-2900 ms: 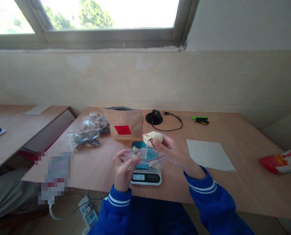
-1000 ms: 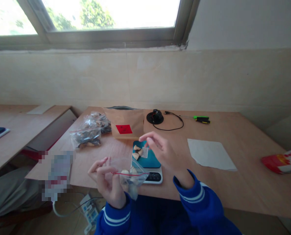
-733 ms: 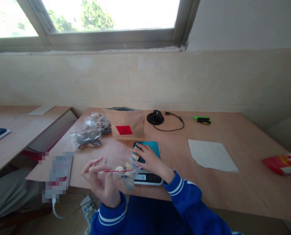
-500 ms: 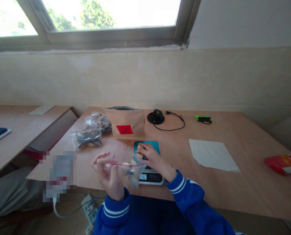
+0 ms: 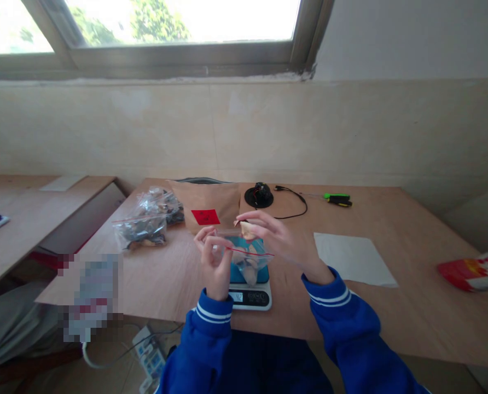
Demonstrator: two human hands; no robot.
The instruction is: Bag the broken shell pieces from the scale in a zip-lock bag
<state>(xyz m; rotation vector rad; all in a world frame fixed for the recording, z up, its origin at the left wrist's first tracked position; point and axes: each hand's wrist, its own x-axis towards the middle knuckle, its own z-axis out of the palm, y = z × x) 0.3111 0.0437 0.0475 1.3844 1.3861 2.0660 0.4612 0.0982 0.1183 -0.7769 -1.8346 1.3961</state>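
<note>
A small clear zip bag with a red seal strip hangs open above a kitchen scale with a teal platform, and pale pieces lie inside the bag. My left hand pinches the bag's left rim. My right hand is closed on a pale piece held just over the bag's mouth, and its lower fingers touch the right rim.
Two filled clear bags and a brown paper bag with a red label lie behind the scale. A black round device with a cable, a green screwdriver, white paper and a red packet rest on the wooden table.
My right hand went down to the scale platform, closed on a pale piece and lifted it. My left hand carried the bag up and right, from beside the table edge to over the scale.
</note>
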